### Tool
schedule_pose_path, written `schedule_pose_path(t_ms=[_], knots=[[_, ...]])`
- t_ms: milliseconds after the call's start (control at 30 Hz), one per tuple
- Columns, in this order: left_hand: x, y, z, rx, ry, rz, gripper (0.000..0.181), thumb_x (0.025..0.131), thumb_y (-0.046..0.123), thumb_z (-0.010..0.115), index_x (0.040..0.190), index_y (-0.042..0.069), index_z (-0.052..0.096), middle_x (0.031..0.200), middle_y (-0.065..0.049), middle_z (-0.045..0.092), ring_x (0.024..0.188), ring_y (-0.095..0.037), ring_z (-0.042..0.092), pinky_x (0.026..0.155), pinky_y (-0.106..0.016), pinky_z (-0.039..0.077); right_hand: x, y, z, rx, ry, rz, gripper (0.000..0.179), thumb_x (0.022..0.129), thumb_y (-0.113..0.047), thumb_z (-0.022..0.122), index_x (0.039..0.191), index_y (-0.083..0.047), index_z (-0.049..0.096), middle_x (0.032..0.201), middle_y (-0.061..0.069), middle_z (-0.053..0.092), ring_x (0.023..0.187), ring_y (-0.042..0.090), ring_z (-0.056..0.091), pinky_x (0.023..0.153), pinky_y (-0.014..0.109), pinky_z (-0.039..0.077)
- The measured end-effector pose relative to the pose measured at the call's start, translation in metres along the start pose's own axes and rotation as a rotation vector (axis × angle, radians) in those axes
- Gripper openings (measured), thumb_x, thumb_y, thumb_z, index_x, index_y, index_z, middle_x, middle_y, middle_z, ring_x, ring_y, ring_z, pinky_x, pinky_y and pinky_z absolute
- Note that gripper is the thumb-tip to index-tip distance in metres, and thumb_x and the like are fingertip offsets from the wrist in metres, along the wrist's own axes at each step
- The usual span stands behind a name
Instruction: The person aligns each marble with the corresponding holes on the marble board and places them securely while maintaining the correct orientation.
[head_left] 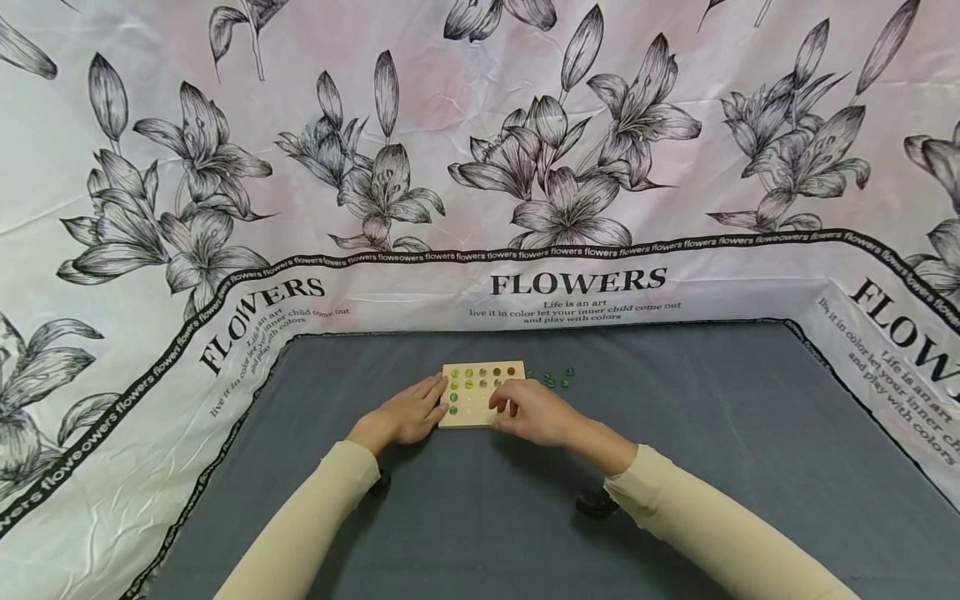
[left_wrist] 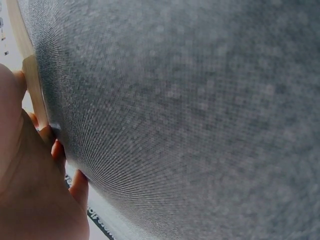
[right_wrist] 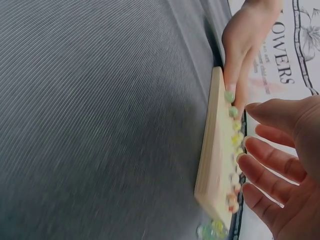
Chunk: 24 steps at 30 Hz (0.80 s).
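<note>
A pale wooden board [head_left: 480, 417] with rows of round hollows lies on the grey cloth. Green marbles [head_left: 453, 409] sit in its left column, yellow marbles [head_left: 469, 374] at its upper left, and brownish ones [head_left: 511, 372] along the top right. My left hand [head_left: 408, 413] rests against the board's left edge with fingers extended. Over the board's right part hovers my right hand [head_left: 536, 412], its fingers loosely bent. In the right wrist view, the right-hand fingers [right_wrist: 270, 156] are spread apart with no marble visible between them. This hand hides some hollows.
Several loose green marbles [head_left: 565, 383] lie on the cloth just right of the board. The grey cloth [head_left: 480, 517] covers the surface, bordered by a white flower-printed sheet [head_left: 570, 296] at the back and sides. Dark wrist devices [head_left: 595, 503] show beneath the forearms.
</note>
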<state>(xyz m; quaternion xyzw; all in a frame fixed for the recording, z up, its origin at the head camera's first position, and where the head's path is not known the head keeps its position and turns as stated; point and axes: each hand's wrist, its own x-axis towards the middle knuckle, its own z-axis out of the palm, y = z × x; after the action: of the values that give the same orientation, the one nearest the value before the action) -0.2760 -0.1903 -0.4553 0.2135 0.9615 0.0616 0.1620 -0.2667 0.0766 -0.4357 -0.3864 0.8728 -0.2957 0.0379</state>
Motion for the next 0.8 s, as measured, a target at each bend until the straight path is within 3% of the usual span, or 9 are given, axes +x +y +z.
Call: schedule_pose_path(t_ms=[400, 800], knots=[[0.0, -0.001, 0.0, 0.008, -0.002, -0.007, 0.062, 0.114, 0.039, 0.027, 0.165, 0.008, 0.012, 0.172, -0.011, 0.011, 0.158, -0.028, 0.011, 0.127, -0.045, 0.017, -0.03, 0.016, -0.02, -0.08, 0.019, 0.029, 0.024, 0.092, -0.014, 0.079, 0.113, -0.005, 0.073, 0.1, 0.006, 0.068, 0.084, 0.02, 0.064, 0.068, 0.029, 0.051], [0.003, -0.002, 0.003, 0.01, -0.005, -0.003, 0.062, 0.114, 0.037, 0.026, 0.165, 0.007, 0.01, 0.172, -0.012, 0.009, 0.158, -0.029, 0.009, 0.128, -0.045, 0.015, -0.054, 0.043, -0.041, -0.072, 0.054, 0.092, 0.025, 0.09, -0.012, 0.08, 0.114, -0.005, 0.074, 0.105, 0.006, 0.07, 0.086, 0.02, 0.063, 0.071, 0.03, 0.052]])
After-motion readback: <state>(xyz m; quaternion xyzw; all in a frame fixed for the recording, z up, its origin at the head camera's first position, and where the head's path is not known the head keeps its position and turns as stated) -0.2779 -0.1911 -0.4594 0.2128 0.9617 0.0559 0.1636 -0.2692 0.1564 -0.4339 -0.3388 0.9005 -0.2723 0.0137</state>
